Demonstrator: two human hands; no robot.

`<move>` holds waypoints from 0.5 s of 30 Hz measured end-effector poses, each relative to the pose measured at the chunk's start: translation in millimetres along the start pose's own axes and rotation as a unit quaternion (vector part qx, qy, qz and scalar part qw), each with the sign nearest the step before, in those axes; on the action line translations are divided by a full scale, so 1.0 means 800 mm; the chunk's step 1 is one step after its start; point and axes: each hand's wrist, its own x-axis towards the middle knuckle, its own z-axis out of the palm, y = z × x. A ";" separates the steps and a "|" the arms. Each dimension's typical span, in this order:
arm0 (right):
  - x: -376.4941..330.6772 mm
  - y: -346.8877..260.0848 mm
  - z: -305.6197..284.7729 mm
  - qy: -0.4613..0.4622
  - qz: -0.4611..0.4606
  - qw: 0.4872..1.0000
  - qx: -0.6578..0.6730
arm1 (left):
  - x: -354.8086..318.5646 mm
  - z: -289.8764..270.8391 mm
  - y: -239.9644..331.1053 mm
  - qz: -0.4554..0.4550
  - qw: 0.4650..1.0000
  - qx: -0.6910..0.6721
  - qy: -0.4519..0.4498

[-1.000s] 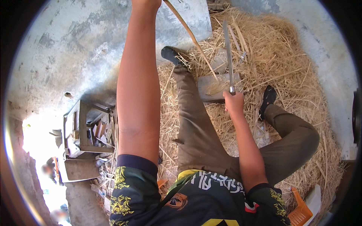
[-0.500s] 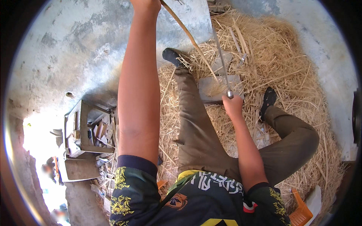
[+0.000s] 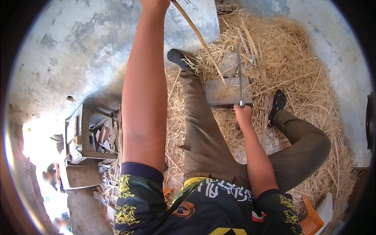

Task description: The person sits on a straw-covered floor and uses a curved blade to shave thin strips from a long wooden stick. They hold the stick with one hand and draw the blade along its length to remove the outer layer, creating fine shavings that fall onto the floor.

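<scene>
At the upper edge of the view my left hand (image 3: 156,4) is partly cut off, closed around the upper part of a thin, slightly bent wooden stick (image 3: 199,36). The stick slopes down and right, its lower end at a rectangular wooden block (image 3: 213,87) between my feet. My right hand (image 3: 244,114) is wrapped around the handle of a long, narrow-bladed knife (image 3: 240,70). The blade points away from me, above the right part of the block and apart from the stick. My left fingers are out of view.
Dry straw and shavings (image 3: 290,51) cover the floor around my legs. A wooden frame box (image 3: 84,133) with scraps stands at left by a concrete wall (image 3: 86,51). An orange plastic piece (image 3: 311,223) lies at lower right. Blurred people appear beyond the bright opening at left.
The knife has swung from tilting left to nearly upright in the view, and my right hand has shifted slightly nearer me. My left hand and the stick have barely moved.
</scene>
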 end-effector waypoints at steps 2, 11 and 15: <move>-0.006 -0.016 0.002 -0.018 -0.017 0.997 0.078 | 0.005 0.004 0.009 -0.001 1.000 -0.017 -0.012; 0.012 0.025 -0.021 -0.012 -0.005 0.975 -0.223 | -0.004 0.033 0.001 -0.032 0.999 0.001 -0.008; -0.009 -0.055 -0.008 -0.008 -0.083 0.987 -0.138 | 0.001 0.015 -0.002 0.010 1.000 0.013 0.000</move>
